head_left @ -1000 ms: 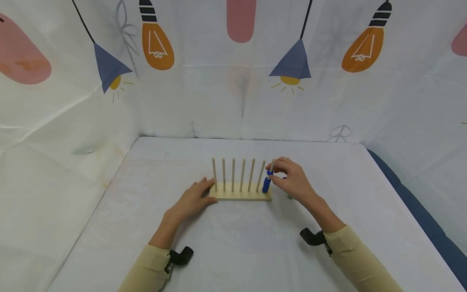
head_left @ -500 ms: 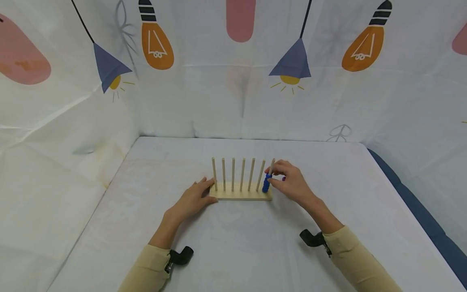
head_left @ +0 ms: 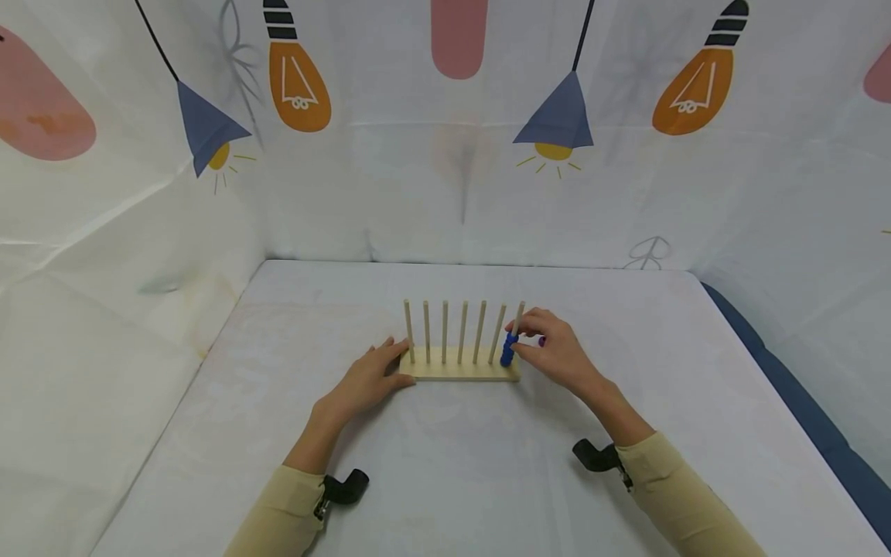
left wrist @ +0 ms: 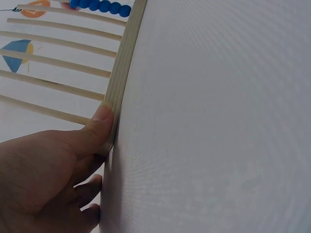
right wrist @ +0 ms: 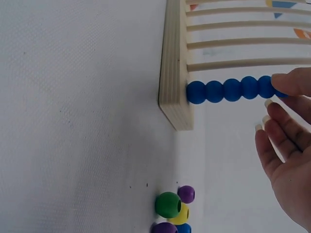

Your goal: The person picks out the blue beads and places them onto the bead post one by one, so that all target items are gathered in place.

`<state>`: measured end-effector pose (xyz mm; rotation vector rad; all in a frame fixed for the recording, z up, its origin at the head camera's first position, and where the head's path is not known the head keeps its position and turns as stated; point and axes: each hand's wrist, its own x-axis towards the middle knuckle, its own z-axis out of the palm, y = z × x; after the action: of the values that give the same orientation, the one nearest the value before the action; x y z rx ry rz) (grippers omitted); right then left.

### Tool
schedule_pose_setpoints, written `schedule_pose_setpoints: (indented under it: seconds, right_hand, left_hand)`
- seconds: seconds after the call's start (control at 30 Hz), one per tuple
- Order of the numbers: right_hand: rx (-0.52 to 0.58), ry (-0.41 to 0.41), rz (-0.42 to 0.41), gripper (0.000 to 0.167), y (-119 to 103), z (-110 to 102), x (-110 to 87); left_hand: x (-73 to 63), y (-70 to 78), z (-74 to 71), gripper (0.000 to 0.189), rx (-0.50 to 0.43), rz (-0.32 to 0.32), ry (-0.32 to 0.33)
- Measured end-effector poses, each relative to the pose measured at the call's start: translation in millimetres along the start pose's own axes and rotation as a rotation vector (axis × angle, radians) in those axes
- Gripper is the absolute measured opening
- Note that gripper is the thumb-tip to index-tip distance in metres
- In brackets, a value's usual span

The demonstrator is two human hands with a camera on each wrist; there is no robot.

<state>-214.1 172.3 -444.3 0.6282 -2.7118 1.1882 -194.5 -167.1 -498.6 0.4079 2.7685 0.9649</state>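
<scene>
A pale wooden base (head_left: 459,373) with a row of upright pegs stands on the table. Its rightmost peg carries a stack of round blue beads (right wrist: 232,90); the other pegs are bare. My left hand (head_left: 367,379) grips the left end of the base, thumb (left wrist: 103,116) at the front and fingers behind it. At the top of the stack, the thumb and index finger of my right hand (head_left: 559,352) pinch the uppermost blue bead (right wrist: 281,93), which is partly hidden by the thumb. The remaining right fingers are spread beside the stack.
Loose beads lie on the table right of the base: a green bead (right wrist: 168,205), a purple bead (right wrist: 186,194), a yellow bead (right wrist: 182,213) and others cut off by the frame. A printed cloth (head_left: 418,193) hangs behind the white table (head_left: 445,464).
My right hand has slid a blue bead down the rightmost peg onto the stack, moving slightly lower in the first half second. My left hand has stayed in place.
</scene>
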Motion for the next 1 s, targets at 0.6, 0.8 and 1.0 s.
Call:
schedule_pose_setpoints:
  seconds: [0.6, 0.8, 1.0]
  right_hand:
    - [-0.069, -0.059, 0.019, 0.026, 39, -25, -5.7]
    - [-0.093, -0.059, 0.083, 0.026, 51, -29, -4.7]
    - [-0.096, -0.047, 0.1, 0.029, 60, -33, -4.3]
  left_hand:
    - [-0.4, -0.1, -1.1, 0.071, -0.009, -0.002, 0.002]
    - [-0.2, 0.0, -1.2, 0.072, -0.009, -0.007, 0.0]
    - [-0.7, 0.5, -1.3, 0.072, -0.012, -0.012, -0.001]
